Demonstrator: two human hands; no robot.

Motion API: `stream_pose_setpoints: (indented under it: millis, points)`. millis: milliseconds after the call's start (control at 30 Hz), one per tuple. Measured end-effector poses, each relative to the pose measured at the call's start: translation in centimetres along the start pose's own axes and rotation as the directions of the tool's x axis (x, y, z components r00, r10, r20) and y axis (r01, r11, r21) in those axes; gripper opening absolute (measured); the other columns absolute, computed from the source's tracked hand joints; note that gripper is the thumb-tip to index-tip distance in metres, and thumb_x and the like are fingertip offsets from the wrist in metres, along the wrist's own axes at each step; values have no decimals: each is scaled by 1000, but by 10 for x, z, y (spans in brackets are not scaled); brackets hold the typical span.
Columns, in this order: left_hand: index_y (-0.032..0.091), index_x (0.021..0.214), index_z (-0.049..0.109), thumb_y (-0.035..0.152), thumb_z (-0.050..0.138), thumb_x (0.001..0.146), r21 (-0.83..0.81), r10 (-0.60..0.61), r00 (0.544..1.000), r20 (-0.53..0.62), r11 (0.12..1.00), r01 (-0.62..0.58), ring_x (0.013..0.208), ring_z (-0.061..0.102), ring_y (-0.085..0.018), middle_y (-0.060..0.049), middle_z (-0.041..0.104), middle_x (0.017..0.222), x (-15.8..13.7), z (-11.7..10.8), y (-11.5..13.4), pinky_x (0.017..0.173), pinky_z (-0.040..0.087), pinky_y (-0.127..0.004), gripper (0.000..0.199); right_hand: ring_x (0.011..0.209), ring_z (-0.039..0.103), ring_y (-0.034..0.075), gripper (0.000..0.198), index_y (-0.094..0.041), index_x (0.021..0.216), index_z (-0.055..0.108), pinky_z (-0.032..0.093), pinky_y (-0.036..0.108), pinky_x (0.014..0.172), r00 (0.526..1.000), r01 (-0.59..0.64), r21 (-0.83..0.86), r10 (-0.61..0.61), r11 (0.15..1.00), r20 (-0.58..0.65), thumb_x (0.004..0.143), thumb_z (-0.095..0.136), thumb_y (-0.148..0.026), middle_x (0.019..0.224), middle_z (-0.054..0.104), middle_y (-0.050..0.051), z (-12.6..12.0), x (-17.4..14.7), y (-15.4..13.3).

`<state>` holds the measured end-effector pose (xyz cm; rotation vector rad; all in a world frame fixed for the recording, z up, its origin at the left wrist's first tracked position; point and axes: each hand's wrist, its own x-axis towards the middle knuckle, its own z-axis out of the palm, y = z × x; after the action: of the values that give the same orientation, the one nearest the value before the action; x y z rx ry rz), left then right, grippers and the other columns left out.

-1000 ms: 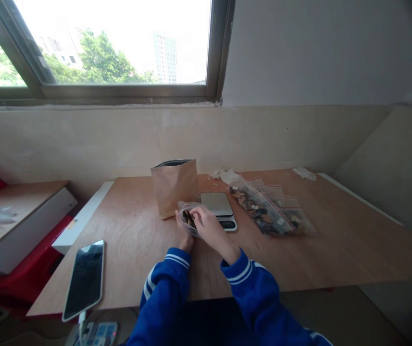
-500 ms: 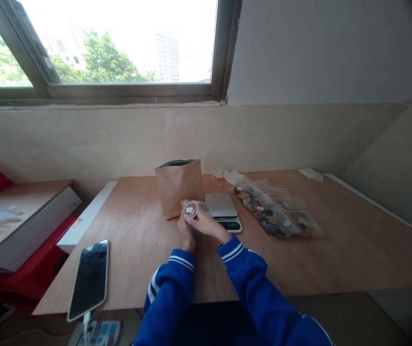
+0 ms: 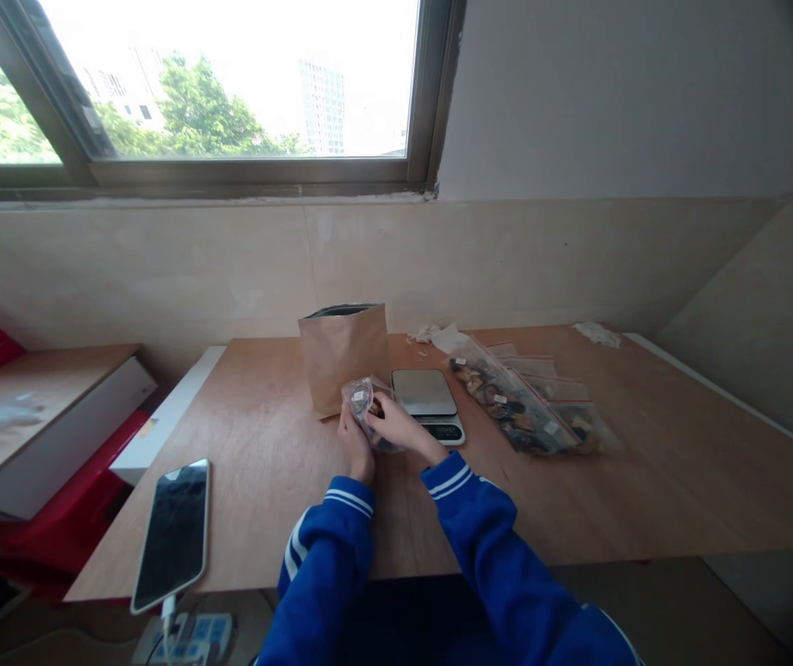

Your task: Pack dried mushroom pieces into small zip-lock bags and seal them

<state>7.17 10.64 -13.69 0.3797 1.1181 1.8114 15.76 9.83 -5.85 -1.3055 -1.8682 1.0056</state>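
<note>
A small clear plastic bag (image 3: 359, 396) with a white label and dark contents is held low in front of the kraft paper pouch (image 3: 344, 356). My left hand (image 3: 355, 446) is closed around its left side and underside. My right hand (image 3: 400, 425) is closed at the bag's right side, fingers bent at its mouth. Something dark brown shows by those fingertips, too small to name. The pouch stands upright with its top open. Just right of my right hand lies a digital kitchen scale (image 3: 425, 393), its metal plate bare.
Several clear zip bags (image 3: 517, 407) of dark and tan dried pieces lie right of the scale. Crumpled white material (image 3: 448, 339) is behind it, more (image 3: 597, 335) at the far right. A phone (image 3: 172, 527) on a cable lies at the left edge, above a power strip (image 3: 192, 638).
The bag has shifted slightly left and its mouth appears wider. My right fingers have moved from over its top to its right side, showing something dark brown.
</note>
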Motion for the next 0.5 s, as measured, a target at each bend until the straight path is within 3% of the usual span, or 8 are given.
stream_pose_setpoints:
  millis: [133, 233, 367, 500]
  points:
    - [12, 97, 72, 39, 45, 92, -165, -199, 973, 121, 962, 217, 90, 69, -20, -9, 73, 95, -6, 5, 4, 88, 51, -31, 38, 115, 58, 23, 34, -17, 120, 54, 43, 40, 100, 1000, 5, -27, -6, 1000, -21, 86, 54, -14, 123, 63, 12, -7, 1, -12]
    - [14, 105, 71, 43, 41, 94, -270, -262, 935, 239, 907, 323, 100, 67, -22, -11, 72, 104, -13, 9, 7, 91, 51, -31, 44, 116, 58, 21, 34, -18, 119, 54, 42, 37, 101, 998, 64, -42, -65, 997, -19, 86, 50, -10, 124, 62, 12, -14, 4, -18]
    - [15, 111, 69, 41, 45, 93, -295, -258, 923, 286, 893, 341, 99, 68, -21, -10, 72, 104, -18, 10, 8, 90, 52, -31, 40, 113, 59, 24, 27, -15, 115, 56, 44, 37, 97, 995, 95, -145, -90, 985, 42, 89, 48, -13, 120, 64, 14, -20, 5, -24]
    - [13, 107, 70, 33, 48, 92, -305, -250, 935, 250, 897, 321, 84, 69, -17, -8, 73, 94, -16, 8, 9, 80, 54, -27, 33, 112, 59, 23, 23, -14, 113, 56, 44, 37, 96, 989, 135, -186, -123, 973, 76, 92, 46, -16, 120, 63, 16, -20, 3, -29]
